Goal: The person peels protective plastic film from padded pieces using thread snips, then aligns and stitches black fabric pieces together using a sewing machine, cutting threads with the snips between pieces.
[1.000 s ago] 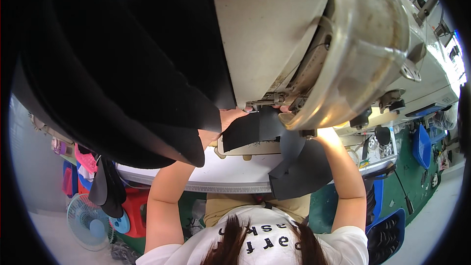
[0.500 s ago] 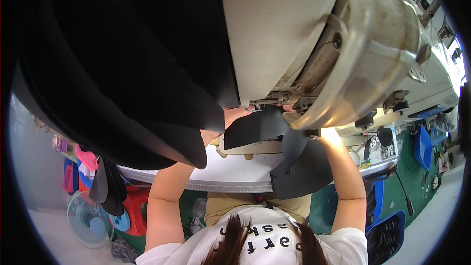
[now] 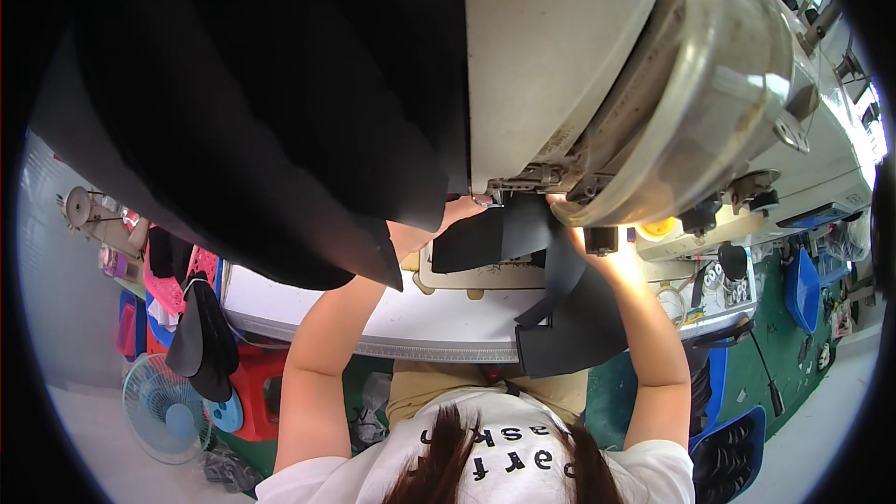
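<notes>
A sewing machine's pale head (image 3: 551, 56) hangs over the work. Beneath it, around the presser foot (image 3: 495, 199), a black sheet piece (image 3: 523, 229) lies on the machine bed (image 3: 439, 278). At this piece's left edge is my left hand (image 3: 459, 212), fingers closed together on it and partly covered by large black pieces (image 3: 308, 131). My right hand (image 3: 571, 215) reaches in from the right behind the machine head; only bits of its fingers show, near the piece. A long black strip (image 3: 579, 322) curves from the bed over the table's front edge.
The white table (image 3: 448, 322) has a ruler along its front edge. To the left are a fan (image 3: 168, 411), a red stool (image 3: 257, 397) and hanging black pieces (image 3: 201, 345). Blue bins (image 3: 733, 453) stand on the right; bobbins lie in a tray (image 3: 737, 285).
My view has shifted slightly, so the machine head sits further right. The large black pieces at upper left appear shifted too. Both hands stay near the presser foot; the strip has barely moved.
</notes>
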The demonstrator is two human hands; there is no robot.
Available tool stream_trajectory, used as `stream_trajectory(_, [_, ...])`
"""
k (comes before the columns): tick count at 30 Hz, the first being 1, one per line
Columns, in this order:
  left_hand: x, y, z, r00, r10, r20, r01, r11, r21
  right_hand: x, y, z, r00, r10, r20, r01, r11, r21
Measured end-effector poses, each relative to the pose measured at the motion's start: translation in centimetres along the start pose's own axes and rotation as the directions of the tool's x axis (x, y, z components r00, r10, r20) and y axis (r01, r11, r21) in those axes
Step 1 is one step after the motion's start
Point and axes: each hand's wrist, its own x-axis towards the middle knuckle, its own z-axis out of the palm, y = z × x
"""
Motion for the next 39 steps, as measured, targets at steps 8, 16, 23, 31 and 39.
stream_trajectory(8, [-3.7, -3.2, 1.4, 0.743, 0.670, -0.006, -0.569, 0.635, 0.523, -2.6, -5.8, 6.1, 0.469, -0.840, 0.273, 0.632, 0.103, -0.768])
stream_trajectory(16, [-3.9, -2.4, 3.1, 0.423, 0.903, 0.079, -0.598, 0.212, 0.773, -2.3, -6.0, 6.6, 0.322, -0.879, 0.350, 0.612, -0.089, -0.786])
stream_trajectory(23, [-4.3, -0.1, 2.5, 0.420, 0.898, 0.133, -0.674, 0.211, 0.708, -3.4, -7.1, 6.7, 0.366, -0.832, 0.417, 0.602, -0.130, -0.788])
stream_trajectory(31, [-3.3, 0.2, 2.2, 0.435, 0.895, 0.098, -0.672, 0.250, 0.697, -2.4, -8.1, 6.6, 0.379, -0.826, 0.417, 0.598, -0.125, -0.792])
stream_trajectory(39, [-1.6, 0.8, 2.0, 0.532, 0.844, 0.063, -0.649, 0.359, 0.670, -1.3, -7.5, 5.3, 0.749, -0.625, 0.220, 0.444, 0.227, -0.867])
